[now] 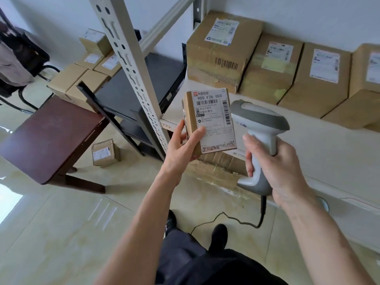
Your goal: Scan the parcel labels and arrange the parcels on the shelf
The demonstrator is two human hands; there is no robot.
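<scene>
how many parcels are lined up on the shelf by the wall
4 along the shelf: big box, second, third, and fourth, cut by the right edge; more may be out of view.

Both hands [181,147] [275,169] raised, fingers curled.

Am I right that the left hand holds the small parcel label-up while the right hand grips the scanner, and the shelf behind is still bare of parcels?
Not quite. The head view shows the left hand holding the small parcel and the right hand gripping the scanner, but the shelf already carries a row of cardboard boxes along the wall.
</scene>
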